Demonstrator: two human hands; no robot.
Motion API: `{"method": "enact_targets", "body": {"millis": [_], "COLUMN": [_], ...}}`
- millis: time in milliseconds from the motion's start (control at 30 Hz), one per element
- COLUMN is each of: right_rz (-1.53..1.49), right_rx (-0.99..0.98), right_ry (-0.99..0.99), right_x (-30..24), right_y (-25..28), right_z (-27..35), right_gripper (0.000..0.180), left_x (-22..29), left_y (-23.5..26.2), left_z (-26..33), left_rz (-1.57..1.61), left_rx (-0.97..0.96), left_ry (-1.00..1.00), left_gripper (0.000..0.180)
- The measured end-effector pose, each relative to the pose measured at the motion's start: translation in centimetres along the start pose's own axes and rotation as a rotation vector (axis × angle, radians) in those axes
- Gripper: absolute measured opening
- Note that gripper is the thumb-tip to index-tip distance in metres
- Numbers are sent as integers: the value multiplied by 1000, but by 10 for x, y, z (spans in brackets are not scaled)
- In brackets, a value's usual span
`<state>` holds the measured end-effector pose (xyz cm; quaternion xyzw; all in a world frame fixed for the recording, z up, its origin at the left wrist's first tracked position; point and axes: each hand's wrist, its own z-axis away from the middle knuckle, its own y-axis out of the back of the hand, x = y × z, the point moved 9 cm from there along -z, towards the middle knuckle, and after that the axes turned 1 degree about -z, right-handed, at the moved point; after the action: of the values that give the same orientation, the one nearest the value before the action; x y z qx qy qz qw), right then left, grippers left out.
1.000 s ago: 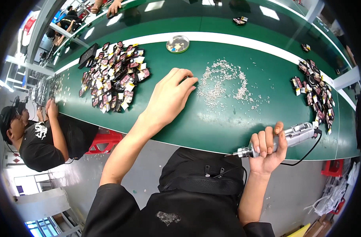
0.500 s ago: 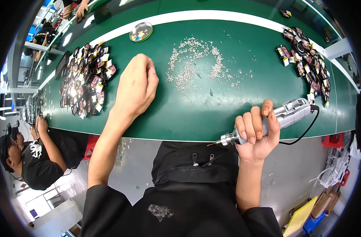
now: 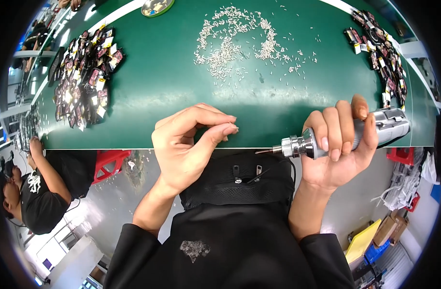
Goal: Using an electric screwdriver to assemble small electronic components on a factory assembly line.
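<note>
Sitting at far left, below the green surface (image 3: 162, 91): a co-worker (image 3: 35, 202) in a dark shirt, partly cut off by the rim. Lying on the surface's left part: a heap of small dark parts (image 3: 83, 79), details too small to tell. Pinching something tiny at the surface's near edge: left hand (image 3: 189, 142), thumb and forefinger closed, item hard to make out. Scattering across the surface's middle: small pale screws (image 3: 240, 41). Gripping an electric screwdriver (image 3: 346, 137) just off the near edge: right hand (image 3: 338, 144), clenched, hiding the barrel.
</note>
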<state>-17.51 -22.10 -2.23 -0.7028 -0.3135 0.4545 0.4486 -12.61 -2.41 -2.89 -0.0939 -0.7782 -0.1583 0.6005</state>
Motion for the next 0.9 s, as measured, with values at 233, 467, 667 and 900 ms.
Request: {"method": "enact_targets", "body": {"millis": [233,467,667,900], "right_rz": [-7,5,81,133], "right_rx": [41,39,11,-29], "right_ry": [70,88,85,60], "right_x": [-8,-2,-7,-3], "right_y": [-36,-35,-34,-25], "right_z": [-4,-4,2,0], "right_gripper": [12,12,14,15], "left_x": [-14,-10,-2,6], "left_y": [-36,-44,-41,-44], "left_z": [22,26,26,18], "left_rz": [581,692,415,39], "left_rx": [-120,-148,-134,-178], "left_ry": [202,186,121,-55], "left_gripper": [15,19,9,4]}}
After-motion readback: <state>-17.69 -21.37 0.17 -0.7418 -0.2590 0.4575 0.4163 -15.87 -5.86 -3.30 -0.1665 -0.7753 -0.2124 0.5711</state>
